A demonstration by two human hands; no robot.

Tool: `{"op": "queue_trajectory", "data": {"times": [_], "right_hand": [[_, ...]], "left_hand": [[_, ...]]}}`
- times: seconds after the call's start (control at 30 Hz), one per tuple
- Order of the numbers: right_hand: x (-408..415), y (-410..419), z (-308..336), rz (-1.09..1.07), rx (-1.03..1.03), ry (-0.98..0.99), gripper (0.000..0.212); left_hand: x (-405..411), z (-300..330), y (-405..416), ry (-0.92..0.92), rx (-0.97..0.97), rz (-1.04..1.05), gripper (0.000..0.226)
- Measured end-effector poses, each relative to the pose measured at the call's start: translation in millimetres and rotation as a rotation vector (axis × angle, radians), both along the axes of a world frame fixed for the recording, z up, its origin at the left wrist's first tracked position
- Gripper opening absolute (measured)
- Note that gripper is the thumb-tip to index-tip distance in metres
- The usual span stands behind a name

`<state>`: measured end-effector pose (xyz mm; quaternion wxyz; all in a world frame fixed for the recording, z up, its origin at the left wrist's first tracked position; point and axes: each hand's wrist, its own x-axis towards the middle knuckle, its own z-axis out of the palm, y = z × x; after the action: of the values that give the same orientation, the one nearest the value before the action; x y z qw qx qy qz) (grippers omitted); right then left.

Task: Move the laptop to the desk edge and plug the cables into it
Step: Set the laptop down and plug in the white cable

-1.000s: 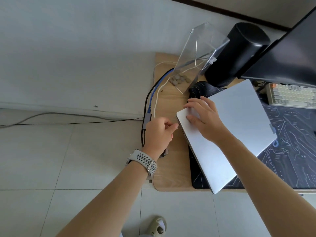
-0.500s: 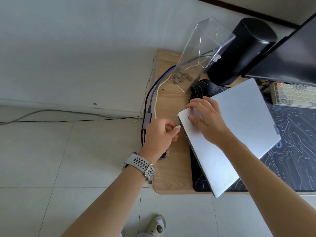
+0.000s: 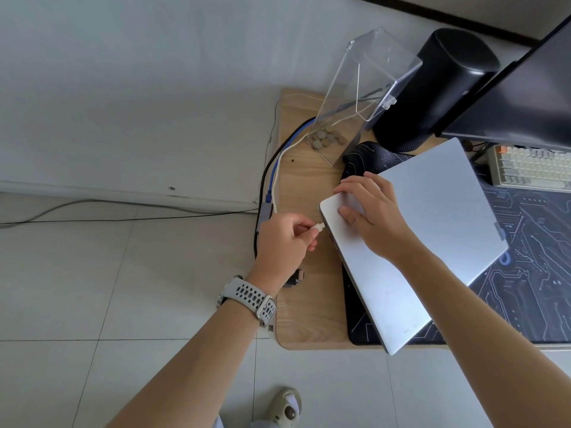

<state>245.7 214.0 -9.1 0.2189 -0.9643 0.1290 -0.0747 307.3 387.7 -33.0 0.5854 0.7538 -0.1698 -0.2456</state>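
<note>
A closed silver laptop [image 3: 432, 230] lies slanted on the dark desk mat, its left side near the wooden desk's [image 3: 309, 304] left edge. My right hand [image 3: 370, 214] rests flat on the laptop's near-left corner. My left hand [image 3: 285, 242] pinches the plug of a white cable [image 3: 279, 168], and the plug tip touches or nearly touches the laptop's left side. A blue cable [image 3: 273, 177] and a black cable [image 3: 262, 186] run along the desk's left edge to a grey adapter [image 3: 265, 213]. Another dark connector [image 3: 298, 277] lies below my left wrist.
A clear acrylic box [image 3: 364, 88] with coins stands at the back of the desk. Behind it sits a black cylindrical speaker [image 3: 438, 88], with a monitor [image 3: 525, 97] and a keyboard [image 3: 531, 166] to the right. The dark mat [image 3: 531, 273] covers the desk's right part. Tiled floor lies left.
My left hand has drawn the white plug out of its fist and brought it right, up to the laptop's left side. My right hand stays pressed on the laptop.
</note>
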Motion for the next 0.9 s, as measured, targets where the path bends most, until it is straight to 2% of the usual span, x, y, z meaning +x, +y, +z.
{"op": "queue_trajectory", "data": {"times": [0.23, 0.63, 0.9], "right_hand": [[-0.5, 0.1, 0.5, 0.006, -0.007, 0.002, 0.034], [-0.6, 2.2, 1.2, 0.003, -0.019, 0.021, 0.035], [0.5, 2.9, -1.0, -0.011, -0.03, 0.022, 0.038]], "left_hand": [[-2.3, -1.4, -1.5, -0.032, 0.02, 0.024, 0.007], [-8.9, 1.2, -2.5, 0.083, -0.048, 0.044, 0.008], [-13.6, 9.2, -11.6, 0.084, 0.041, 0.124, 0.017]]}}
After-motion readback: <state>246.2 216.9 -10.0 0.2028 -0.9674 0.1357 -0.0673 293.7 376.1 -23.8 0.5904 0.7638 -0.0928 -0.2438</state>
